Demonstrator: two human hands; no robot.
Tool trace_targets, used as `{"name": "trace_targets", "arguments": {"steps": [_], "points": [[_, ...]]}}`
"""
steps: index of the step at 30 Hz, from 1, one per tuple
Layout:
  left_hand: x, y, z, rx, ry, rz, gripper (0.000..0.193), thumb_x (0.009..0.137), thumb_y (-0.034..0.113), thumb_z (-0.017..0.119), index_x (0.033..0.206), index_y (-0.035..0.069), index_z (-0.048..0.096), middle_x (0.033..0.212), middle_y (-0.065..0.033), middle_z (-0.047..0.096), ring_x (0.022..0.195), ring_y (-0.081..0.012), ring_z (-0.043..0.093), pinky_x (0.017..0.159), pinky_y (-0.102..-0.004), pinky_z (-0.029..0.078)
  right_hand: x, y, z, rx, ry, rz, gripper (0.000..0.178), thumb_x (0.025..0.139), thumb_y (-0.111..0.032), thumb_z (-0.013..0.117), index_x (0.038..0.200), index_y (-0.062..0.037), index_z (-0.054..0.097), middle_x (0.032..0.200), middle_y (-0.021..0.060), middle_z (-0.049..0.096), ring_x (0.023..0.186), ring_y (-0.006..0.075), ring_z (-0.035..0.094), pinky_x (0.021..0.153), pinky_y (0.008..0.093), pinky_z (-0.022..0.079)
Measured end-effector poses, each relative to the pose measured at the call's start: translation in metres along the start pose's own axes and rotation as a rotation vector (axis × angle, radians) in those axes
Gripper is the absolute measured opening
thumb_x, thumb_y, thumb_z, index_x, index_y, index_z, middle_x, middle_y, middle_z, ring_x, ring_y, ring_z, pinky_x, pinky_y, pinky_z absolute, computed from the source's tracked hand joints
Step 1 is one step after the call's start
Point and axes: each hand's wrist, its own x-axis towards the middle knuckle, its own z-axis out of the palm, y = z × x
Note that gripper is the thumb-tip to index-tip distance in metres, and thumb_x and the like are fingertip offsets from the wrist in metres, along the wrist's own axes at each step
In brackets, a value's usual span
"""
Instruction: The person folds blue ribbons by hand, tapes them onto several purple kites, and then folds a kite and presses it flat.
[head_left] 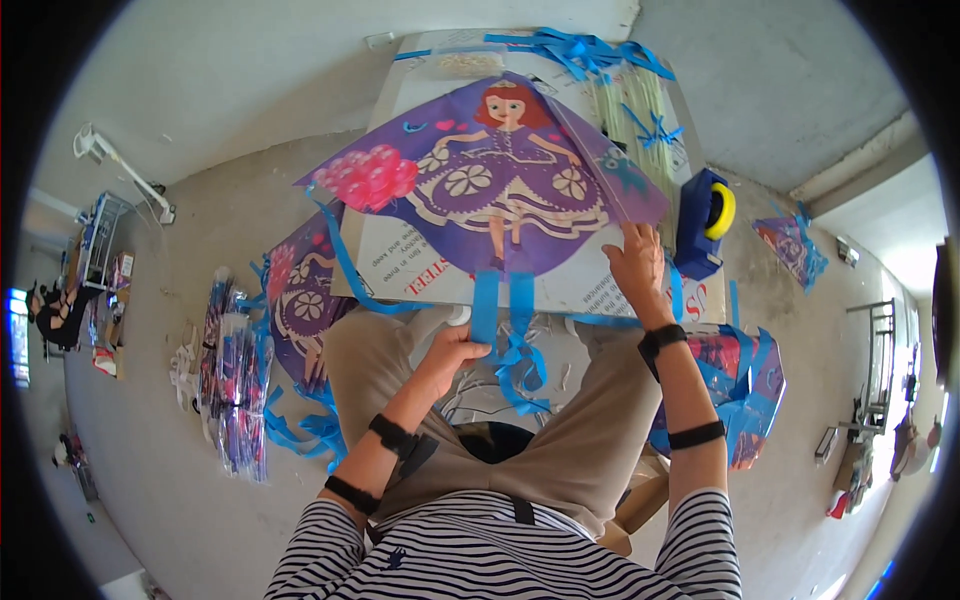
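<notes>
A purple kite (440, 230) printed with a red-haired princess and pink balloons lies spread on a white board-topped table (385, 255). Blue ribbon tails (486, 300) hang from its lower tip over the near edge. My left hand (452, 358) is closed, thumb and fingers pinching the left tail; part of the fingers is hidden. My right hand (640, 270) lies open with fingers apart, its fingertips at the kite's lower right edge. Another blue ribbon (345, 260) trails from the kite's left corner.
A blue tape dispenser with a yellow hub (705, 225) stands at the table's right edge. Pale sticks (645, 105) and blue ribbons (570, 50) lie at the back. Bagged bundles (238, 390) and a kite (300, 300) are at left; more kites (735, 385) at right.
</notes>
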Motion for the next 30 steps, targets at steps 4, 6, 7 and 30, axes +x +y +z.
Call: {"name": "trace_targets", "arguments": {"steps": [4, 6, 7, 30], "points": [[-0.004, 0.003, -0.024, 0.028, 0.078, 0.015, 0.014, 0.086, 0.011, 0.070, 0.100, 0.008, 0.070, 0.097, -0.0006, 0.069, 0.094, -0.0120, 0.063, 0.087, -0.0298, 0.047, 0.041, 0.003, 0.021, -0.261, -0.091, 0.092, 0.043, 0.074, -0.023, 0.081, 0.108, -0.0052, 0.062, 0.113, 0.0141, 0.058, 0.114, 0.0349, 0.053, 0.091, 0.0481, 0.045], [-0.010, 0.008, -0.020, 0.053, -0.018, 0.134, 0.019, 0.086, 0.009, 0.069, 0.104, 0.005, 0.070, 0.095, -0.0001, 0.069, 0.091, -0.0101, 0.062, 0.086, -0.0272, 0.048, 0.054, 0.003, 0.025, -0.303, -0.077, 0.087, 0.044, 0.074, -0.025, 0.081, 0.108, -0.0049, 0.062, 0.113, 0.0142, 0.058, 0.115, 0.0352, 0.053, 0.092, 0.0481, 0.045], [-0.015, 0.014, -0.013, 0.046, -0.016, 0.136, 0.019, 0.086, 0.009, 0.069, 0.104, 0.005, 0.070, 0.095, -0.0001, 0.069, 0.091, -0.0101, 0.062, 0.086, -0.0272, 0.048, 0.059, 0.007, 0.026, -0.352, -0.069, 0.100, 0.046, 0.074, -0.027, 0.081, 0.108, -0.0045, 0.061, 0.114, 0.0143, 0.058, 0.115, 0.0356, 0.052, 0.093, 0.0481, 0.044], [-0.003, 0.109, -0.028, 0.805, 0.189, 0.371, 0.041, 0.077, 0.020, 0.079, 0.110, 0.002, 0.065, 0.108, -0.0160, 0.068, 0.101, -0.0303, 0.066, 0.083, -0.0390, 0.051, 0.192, 0.005, 0.015, 0.100, -0.263, 0.175, 0.027, 0.075, -0.014, 0.068, 0.100, -0.0041, 0.074, 0.081, 0.0123, 0.072, 0.080, 0.0258, 0.072, 0.072, 0.0391, 0.054]]}}
